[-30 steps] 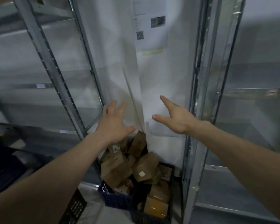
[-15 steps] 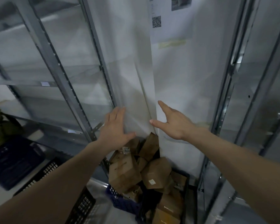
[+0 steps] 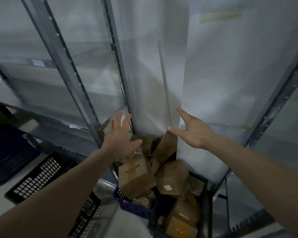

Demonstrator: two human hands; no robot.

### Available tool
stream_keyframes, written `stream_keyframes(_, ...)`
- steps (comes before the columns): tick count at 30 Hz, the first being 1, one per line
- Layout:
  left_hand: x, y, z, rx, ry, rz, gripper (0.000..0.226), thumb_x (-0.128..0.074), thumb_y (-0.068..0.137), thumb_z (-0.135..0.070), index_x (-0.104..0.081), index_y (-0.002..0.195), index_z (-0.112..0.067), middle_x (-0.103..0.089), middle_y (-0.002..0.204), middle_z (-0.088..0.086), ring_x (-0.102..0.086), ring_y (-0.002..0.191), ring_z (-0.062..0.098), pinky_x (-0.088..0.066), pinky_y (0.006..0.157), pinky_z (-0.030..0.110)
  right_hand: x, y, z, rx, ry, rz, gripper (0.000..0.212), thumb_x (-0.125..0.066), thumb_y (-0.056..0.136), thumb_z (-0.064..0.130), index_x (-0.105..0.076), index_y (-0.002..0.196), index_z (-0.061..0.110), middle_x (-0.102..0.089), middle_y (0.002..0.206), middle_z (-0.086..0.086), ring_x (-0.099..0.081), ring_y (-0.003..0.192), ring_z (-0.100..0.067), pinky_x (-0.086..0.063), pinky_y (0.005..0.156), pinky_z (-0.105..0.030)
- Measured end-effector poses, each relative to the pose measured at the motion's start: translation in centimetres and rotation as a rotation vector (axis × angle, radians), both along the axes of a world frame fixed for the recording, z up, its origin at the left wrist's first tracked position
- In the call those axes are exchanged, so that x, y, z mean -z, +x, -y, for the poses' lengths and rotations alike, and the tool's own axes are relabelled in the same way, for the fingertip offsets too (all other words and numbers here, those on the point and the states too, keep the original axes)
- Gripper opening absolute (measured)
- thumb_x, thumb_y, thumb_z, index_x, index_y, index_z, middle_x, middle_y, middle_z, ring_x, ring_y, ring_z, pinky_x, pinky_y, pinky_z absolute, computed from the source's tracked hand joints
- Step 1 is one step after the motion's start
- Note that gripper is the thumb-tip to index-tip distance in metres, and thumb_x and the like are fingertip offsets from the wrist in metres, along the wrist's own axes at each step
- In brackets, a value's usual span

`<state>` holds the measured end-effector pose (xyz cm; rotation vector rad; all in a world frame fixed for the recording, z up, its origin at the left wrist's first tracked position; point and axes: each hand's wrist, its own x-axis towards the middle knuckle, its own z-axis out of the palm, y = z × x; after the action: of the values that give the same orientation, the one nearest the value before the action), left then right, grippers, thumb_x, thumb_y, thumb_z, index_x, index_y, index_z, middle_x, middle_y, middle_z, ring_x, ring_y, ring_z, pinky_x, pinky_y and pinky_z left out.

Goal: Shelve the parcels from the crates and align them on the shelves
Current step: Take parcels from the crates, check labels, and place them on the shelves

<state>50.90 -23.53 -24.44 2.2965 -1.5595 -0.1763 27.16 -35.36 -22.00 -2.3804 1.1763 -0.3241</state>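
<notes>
The parcels (image 3: 136, 176) are all plain brown cardboard, matt and a bit scuffed, some with small white paper stickers and strips of tape that catch a little shine. They sit in crates (image 3: 127, 203) of dark blue and black plastic with a perforated grid wall, and another flat black plastic crate (image 3: 40, 176) by the rack has the same lattice look. The shelf rack (image 3: 62, 54) is grey metal, smooth with a dull sheen, its uprights punched with rows of holes. The wall (image 3: 222, 83) behind looks like smooth white panel, matt, with a paper sheet stuck on it.
</notes>
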Motion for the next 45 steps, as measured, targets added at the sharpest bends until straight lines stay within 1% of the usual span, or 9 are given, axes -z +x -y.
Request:
stream_keyframes(12,8.7,17.4,6.8,0.160,0.168,-0.110,0.092,-0.067,0.091,-0.040,-0.009,0.158,-0.018,-0.002,0.166,0.009,-0.003,0.153,0.026,-0.021,0.121,0.042,9.1,16.2,5.0,0.129,0.126,-0.199,0.095,-0.043,0.088,0.078,-0.004,0.160,0.030,-0.030,0.162,-0.009,-0.035,0.144,-0.033,-0.037,0.113,-0.048)
stream_keyframes(17,14.3,20.1,8.7,0.156,0.256,-0.171,0.080,-0.061,0.093,-0.041,-0.017,0.155,-0.018,-0.021,0.159,0.005,-0.028,0.144,0.029,-0.039,0.110,0.043,15.4,20.0,6.0,0.146,0.256,-0.254,0.096,-0.043,0.086,0.080,-0.001,0.159,0.035,-0.035,0.160,-0.008,-0.040,0.140,-0.032,-0.040,0.111,-0.047)
stream_keyframes(22,20.7,20.8,10.9,0.118,0.369,-0.248,0.083,-0.059,0.088,-0.051,-0.017,0.155,-0.024,-0.018,0.161,0.003,-0.030,0.144,0.031,-0.038,0.111,0.047,22.2,22.9,8.2,0.151,0.361,-0.305,0.095,-0.043,0.088,0.078,-0.002,0.160,0.032,-0.029,0.163,-0.006,-0.036,0.143,-0.029,-0.038,0.111,-0.042)
stream_keyframes(26,27.0,21.3,12.2,0.026,0.454,-0.302,0.080,-0.049,0.076,-0.061,-0.028,0.146,-0.030,-0.031,0.147,-0.001,-0.046,0.128,0.032,-0.045,0.103,0.052,28.5,24.2,9.3,0.171,0.481,-0.293,0.095,-0.045,0.090,0.074,-0.002,0.161,0.027,-0.028,0.163,-0.005,-0.035,0.144,-0.028,-0.037,0.112,-0.042)
stream_keyframes(31,34.1,21.7,13.4,-0.092,0.576,-0.375,0.071,-0.057,0.092,-0.043,-0.025,0.151,-0.022,-0.026,0.153,0.008,-0.040,0.134,0.034,-0.040,0.109,0.049,35.9,25.3,10.7,0.201,0.590,-0.299,0.091,-0.045,0.094,0.067,-0.004,0.161,0.020,-0.034,0.160,-0.008,-0.038,0.143,-0.030,-0.038,0.113,-0.043)
stream_keyframes(35,40.0,21.9,13.2,-0.194,0.677,-0.423,0.074,-0.054,0.092,-0.046,-0.023,0.154,-0.019,-0.025,0.155,0.013,-0.038,0.136,0.036,-0.040,0.109,0.050,41.3,25.7,11.7,0.213,0.657,-0.315,0.082,-0.045,0.101,0.052,-0.004,0.161,0.015,-0.036,0.159,-0.012,-0.042,0.139,-0.031,-0.041,0.108,-0.037)
stream_keyframes(39,44.0,21.6,13.3,-0.237,0.753,-0.482,0.061,-0.047,0.099,-0.042,-0.027,0.151,-0.016,-0.031,0.151,0.016,-0.037,0.136,0.037,-0.038,0.109,0.048,45.1,25.7,12.2,0.237,0.713,-0.297,0.074,-0.046,0.102,0.042,-0.010,0.160,0.013,-0.042,0.153,-0.011,-0.045,0.135,-0.030,-0.041,0.101,-0.033)
stream_keyframes(43,47.7,21.9,13.7,-0.406,0.651,-0.663,0.081,-0.046,0.078,-0.064,-0.035,0.146,-0.021,-0.050,0.137,0.014,-0.052,0.122,0.034,-0.046,0.101,0.052,48.2,25.4,12.6,0.257,0.755,-0.226,0.060,-0.050,0.100,0.039,-0.032,0.152,0.016,-0.055,0.137,-0.007,-0.054,0.121,-0.026,-0.043,0.091,-0.031)
stream_keyframes(45,48.8,21.8,14.0,-0.488,0.567,-0.799,0.065,-0.055,0.086,-0.052,-0.041,0.140,-0.017,-0.054,0.132,0.014,-0.054,0.118,0.033,-0.047,0.101,0.053,49.2,25.4,12.6,0.267,0.781,-0.188,0.055,-0.050,0.100,0.037,-0.037,0.149,0.018,-0.058,0.132,-0.005,-0.055,0.118,-0.025,-0.043,0.090,-0.030)
